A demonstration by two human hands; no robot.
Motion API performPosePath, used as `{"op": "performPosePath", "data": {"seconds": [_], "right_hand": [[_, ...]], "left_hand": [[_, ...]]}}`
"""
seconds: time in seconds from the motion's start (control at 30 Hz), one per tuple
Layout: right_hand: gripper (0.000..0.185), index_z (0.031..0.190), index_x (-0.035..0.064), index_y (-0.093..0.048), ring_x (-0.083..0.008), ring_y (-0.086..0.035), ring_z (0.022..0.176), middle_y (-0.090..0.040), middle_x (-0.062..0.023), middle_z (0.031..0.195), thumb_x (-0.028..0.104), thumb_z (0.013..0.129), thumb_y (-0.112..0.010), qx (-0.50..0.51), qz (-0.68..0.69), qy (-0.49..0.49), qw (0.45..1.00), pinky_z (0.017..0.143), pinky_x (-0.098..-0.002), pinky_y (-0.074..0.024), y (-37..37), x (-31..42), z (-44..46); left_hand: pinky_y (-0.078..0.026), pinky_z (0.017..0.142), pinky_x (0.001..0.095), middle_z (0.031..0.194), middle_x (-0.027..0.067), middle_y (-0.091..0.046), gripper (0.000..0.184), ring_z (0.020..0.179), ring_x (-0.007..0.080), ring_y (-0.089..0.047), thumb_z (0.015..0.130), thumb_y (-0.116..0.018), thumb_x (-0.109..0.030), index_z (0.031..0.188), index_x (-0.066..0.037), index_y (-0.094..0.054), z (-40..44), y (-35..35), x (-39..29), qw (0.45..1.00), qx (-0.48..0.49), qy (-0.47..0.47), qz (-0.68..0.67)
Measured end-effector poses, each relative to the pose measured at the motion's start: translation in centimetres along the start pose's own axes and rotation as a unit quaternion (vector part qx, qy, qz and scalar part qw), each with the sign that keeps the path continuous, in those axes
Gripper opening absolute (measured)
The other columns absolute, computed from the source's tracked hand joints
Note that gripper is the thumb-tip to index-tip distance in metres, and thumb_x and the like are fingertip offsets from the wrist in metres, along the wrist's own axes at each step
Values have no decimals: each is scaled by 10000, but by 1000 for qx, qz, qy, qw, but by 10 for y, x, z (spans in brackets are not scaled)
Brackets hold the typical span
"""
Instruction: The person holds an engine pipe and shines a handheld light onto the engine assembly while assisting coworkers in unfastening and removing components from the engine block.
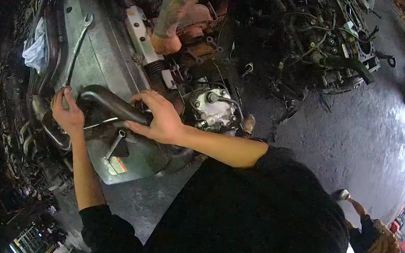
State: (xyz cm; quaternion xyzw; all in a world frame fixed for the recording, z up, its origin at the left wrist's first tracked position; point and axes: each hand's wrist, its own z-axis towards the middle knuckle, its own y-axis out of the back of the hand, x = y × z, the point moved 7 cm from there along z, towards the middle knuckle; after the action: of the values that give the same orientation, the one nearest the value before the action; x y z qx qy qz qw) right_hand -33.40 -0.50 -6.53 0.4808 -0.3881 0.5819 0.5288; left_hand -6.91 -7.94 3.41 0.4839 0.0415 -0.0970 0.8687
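Observation:
My left hand point(68, 111) has its fingers closed at the lower end of a long combination wrench point(78, 46), whose open jaw points up over a grey metal cover point(98, 65). My right hand point(158, 119) wraps around a thick black curved hose point(113, 103) lying across that cover. Between the hands a thin shiny rod point(102, 124) shows beneath the hose; its ends are hidden. Below the hose sits a second, shorter wrench point(116, 143) with a ring end, near a label point(115, 166) on the cover.
Another person's forearm point(180, 1) reaches in from the top, its hand beside a silver rail point(140, 34). A round silver engine part point(213, 107) stands to the right. A bare engine point(326, 45) is at upper right. Another person point(374, 249) is at lower right. A white rag point(35, 47) lies left.

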Motion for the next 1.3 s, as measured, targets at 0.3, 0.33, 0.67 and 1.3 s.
{"op": "performPosePath", "data": {"seconds": [0.3, 0.33, 0.67, 1.3], "right_hand": [[579, 1223, 65, -575, -369, -603, 1082, -622, -176, 1139, 387, 811, -823, -18, -4, 19, 1000, 941, -459, -482, 3, 0, -1], [584, 1225, 66, -578, -368, -606, 1078, -626, -175, 1137, 386, 806, -828, -24, -11, 20, 999, 934, -457, -483, 3, 0, -2], [577, 1211, 46, -605, -337, -639, 1025, -646, -175, 1112, 334, 776, -852, -35, 5, -7, 999, 921, -408, -509, 5, 5, -2], [525, 1180, 52, -617, -356, -630, 1039, -638, -176, 1089, 354, 805, -825, -24, 3, 0, 1000, 938, -430, -494, 1, 1, 1]], "left_hand": [[-495, 901, 434, 1055, 185, -729, 390, 999, 378, -670, 1044, -533, -341, 1066, -7, -733, -1, -5, 2, 997, 18, 71, -21], [-495, 901, 434, 1055, 185, -729, 390, 999, 378, -670, 1044, -533, -341, 1066, -7, -733, -2, -3, 0, 997, 17, 70, -19], [-495, 895, 467, 1066, 271, -700, 460, 1017, 445, -655, 1003, -573, -408, 1070, 19, -731, -1, 2, 3, 997, -3, 77, 14], [-497, 846, 456, 975, 252, -702, 431, 931, 428, -666, 1009, -575, -404, 1023, -16, -762, -1, 4, 2, 995, -24, 95, -16]]}}
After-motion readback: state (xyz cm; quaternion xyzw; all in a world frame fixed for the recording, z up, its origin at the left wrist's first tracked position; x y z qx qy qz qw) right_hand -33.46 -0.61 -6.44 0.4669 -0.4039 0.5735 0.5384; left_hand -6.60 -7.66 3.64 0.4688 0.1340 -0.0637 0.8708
